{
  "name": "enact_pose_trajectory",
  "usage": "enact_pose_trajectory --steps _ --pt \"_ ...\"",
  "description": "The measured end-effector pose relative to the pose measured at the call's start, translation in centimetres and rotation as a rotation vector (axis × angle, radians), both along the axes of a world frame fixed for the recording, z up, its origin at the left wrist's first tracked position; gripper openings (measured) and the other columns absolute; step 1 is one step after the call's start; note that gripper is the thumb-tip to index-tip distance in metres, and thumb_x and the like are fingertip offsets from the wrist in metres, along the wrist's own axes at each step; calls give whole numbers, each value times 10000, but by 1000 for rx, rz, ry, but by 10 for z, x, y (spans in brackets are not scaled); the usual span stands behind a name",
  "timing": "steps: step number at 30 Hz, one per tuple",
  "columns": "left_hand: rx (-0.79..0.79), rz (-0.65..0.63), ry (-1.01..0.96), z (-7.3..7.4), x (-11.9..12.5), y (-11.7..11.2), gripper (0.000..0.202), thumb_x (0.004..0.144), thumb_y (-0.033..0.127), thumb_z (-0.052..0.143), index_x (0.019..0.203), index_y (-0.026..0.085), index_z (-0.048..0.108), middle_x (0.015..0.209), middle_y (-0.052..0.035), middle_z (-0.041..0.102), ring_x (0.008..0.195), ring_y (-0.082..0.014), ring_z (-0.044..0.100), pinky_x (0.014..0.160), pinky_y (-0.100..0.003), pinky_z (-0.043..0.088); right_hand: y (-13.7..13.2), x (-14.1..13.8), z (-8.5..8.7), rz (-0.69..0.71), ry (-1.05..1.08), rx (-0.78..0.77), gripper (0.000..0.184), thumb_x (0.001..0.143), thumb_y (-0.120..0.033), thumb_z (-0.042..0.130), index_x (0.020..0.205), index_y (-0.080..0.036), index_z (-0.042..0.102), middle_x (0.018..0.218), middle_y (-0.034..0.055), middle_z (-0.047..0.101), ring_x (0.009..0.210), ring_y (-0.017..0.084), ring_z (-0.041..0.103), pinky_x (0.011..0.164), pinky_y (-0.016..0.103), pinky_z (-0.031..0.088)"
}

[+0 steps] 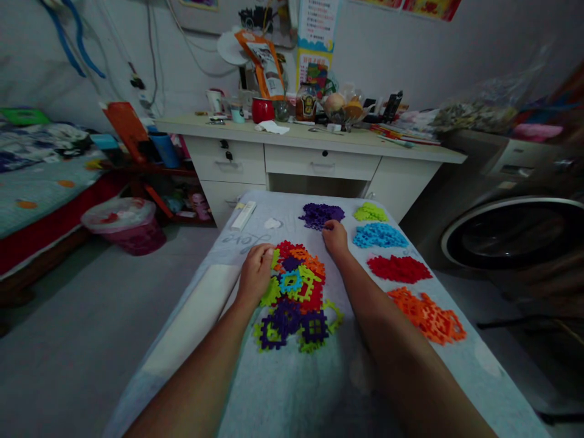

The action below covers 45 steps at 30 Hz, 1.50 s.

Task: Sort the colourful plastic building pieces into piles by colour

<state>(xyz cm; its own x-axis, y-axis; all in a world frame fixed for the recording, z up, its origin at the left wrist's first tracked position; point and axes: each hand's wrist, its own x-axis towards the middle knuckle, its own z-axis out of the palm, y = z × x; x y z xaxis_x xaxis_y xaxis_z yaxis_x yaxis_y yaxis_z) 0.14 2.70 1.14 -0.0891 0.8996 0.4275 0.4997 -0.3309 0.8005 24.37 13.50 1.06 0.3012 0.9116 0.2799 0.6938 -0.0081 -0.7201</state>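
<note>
A mixed heap of plastic snap-together pieces (296, 292) in several colours lies in the middle of a grey cloth-covered table (292, 389). My left hand (256, 271) rests on the heap's left edge, fingers curled over a yellow-green piece. My right hand (335, 238) reaches past the heap to the purple pile (320, 214), its fingers closed at that pile's near edge; what they hold is hidden. Sorted piles run down the right side: yellow-green (370, 212), blue (379, 235), red (398, 268), orange (426, 315).
A small white box (243, 215) and a white scrap (272, 223) lie at the table's far left. Behind stands a cluttered white desk (314, 159). A pink bin (124, 224) and a bed (41, 182) are left; a washing machine (515, 231) is right.
</note>
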Motion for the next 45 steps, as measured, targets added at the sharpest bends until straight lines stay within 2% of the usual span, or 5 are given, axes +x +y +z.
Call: enact_pose_trajectory --steps 7,10,23,32,45 --pt "2 31 -8 3 2 -1 330 939 395 396 984 197 656 1044 -66 675 1050 -214 603 981 -366 454 -37 -16 24 732 48 -163 168 760 -264 647 892 -168 683 868 15 681 806 151 597 776 269 468" --pt "-39 25 -43 4 1 -2 347 941 411 401 1000 188 660 1032 -63 690 1024 -211 621 957 -357 464 -47 -24 35 885 -56 -226 224 763 -247 664 969 -165 694 951 33 690 868 163 605 809 277 461" --pt "-4 -119 23 1 4 -4 251 875 361 542 1025 194 655 1099 -75 654 1077 -215 602 985 -372 467 -52 -28 41 838 -335 -247 406 720 -216 700 1120 -156 665 1033 72 633 964 203 557 879 305 428" --pt "-76 -178 176 -8 5 -2 458 782 244 618 1235 196 564 1227 -82 649 1137 -241 594 1020 -421 452 -54 -28 43 880 -307 -332 419 762 -178 622 1176 -119 649 1086 94 625 957 202 558 868 300 437" --pt "-56 -210 331 0 5 -4 307 819 298 571 1111 220 625 1150 -51 680 1091 -253 590 980 -424 435 -56 -31 43 817 -261 -352 314 671 -171 660 983 -138 661 1046 66 580 988 200 529 890 306 430"
